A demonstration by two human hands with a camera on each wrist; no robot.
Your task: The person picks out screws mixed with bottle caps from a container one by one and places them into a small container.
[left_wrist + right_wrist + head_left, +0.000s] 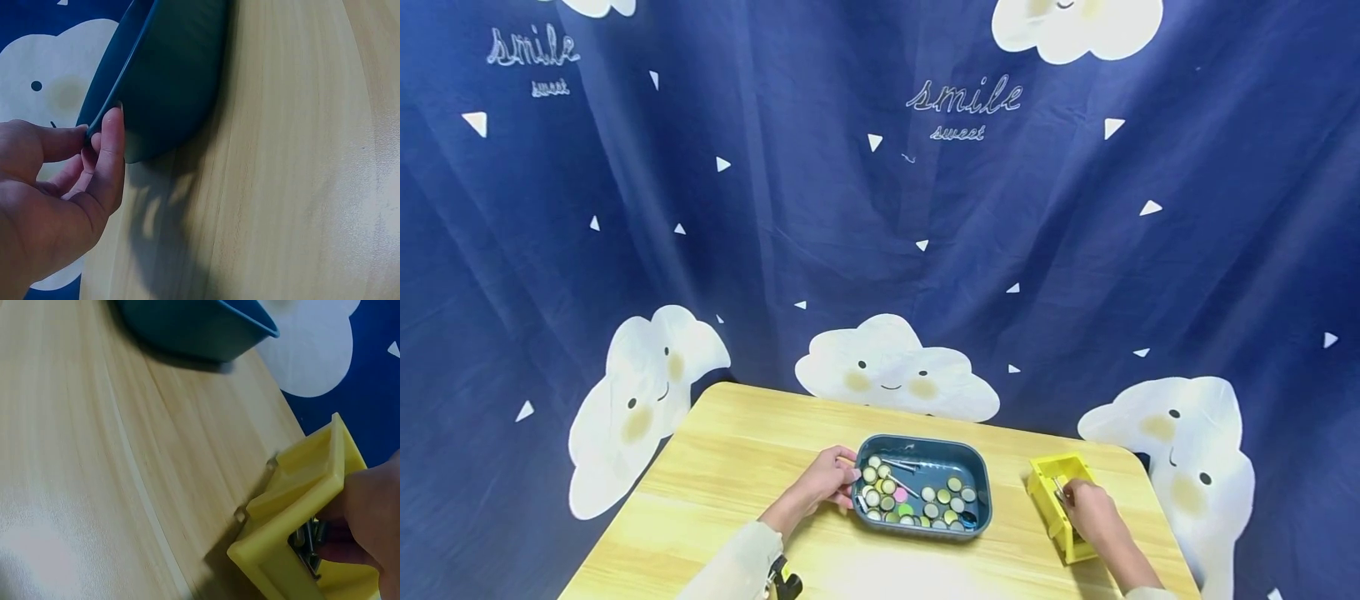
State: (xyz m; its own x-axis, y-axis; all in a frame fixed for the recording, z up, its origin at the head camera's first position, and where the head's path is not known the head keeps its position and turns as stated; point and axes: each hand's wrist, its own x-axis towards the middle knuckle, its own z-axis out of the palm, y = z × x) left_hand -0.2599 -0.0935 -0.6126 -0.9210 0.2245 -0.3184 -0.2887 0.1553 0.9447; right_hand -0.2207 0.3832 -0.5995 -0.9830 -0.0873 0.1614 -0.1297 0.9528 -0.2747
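Note:
A dark blue-green oblong tray (922, 533) stands on the table with bottle caps (957, 504) and several slim metal pieces (901, 464) inside. At its left end my left hand (830, 481) pinches the rim between thumb and fingers, as the left wrist view shows closely. My right hand (1093, 515) reaches into a yellow bin (1047, 500) on the right. There its curled fingers grip slim metal screws (307, 542), partly hidden by the hand and the bin wall. A silver end pokes out near the fingertips in the head view.
The light wooden table (737, 467) carries the tray and the bin, with bare wood between them. Behind the far edge hangs a dark blue curtain (820, 208) printed with clouds. Pink and green discs lie among the caps.

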